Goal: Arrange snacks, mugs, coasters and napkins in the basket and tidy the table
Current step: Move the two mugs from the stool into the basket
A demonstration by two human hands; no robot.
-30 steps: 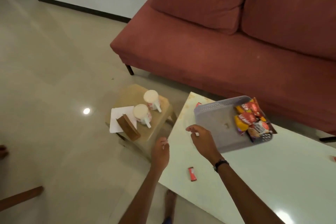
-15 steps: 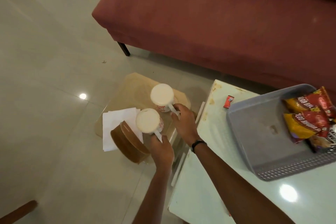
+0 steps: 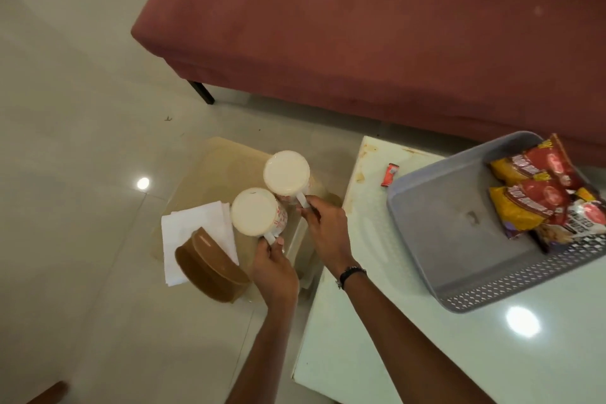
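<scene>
Two white mugs with red print stand upside down over the low wooden stool [image 3: 210, 167]. My left hand [image 3: 273, 267] grips the handle of the near mug [image 3: 254, 211]. My right hand [image 3: 323, 226] grips the handle of the far mug [image 3: 286, 172]. White napkins [image 3: 193, 233] lie on the stool with a brown stack of coasters [image 3: 210, 266] resting on them. On the white table [image 3: 377, 321] stands the grey basket [image 3: 459, 285], holding several red and yellow snack packets [image 3: 537, 190] at its far right end.
A small red sachet [image 3: 390, 174] lies on the table just left of the basket. A red sofa [image 3: 360, 26] runs along the far side, one dark leg near the stool. Glossy tiled floor [image 3: 82, 92] spreads to the left.
Both hands left the table and reached to the stool, closing on the mug handles. The mugs sit slightly higher and closer in view than half a second ago.
</scene>
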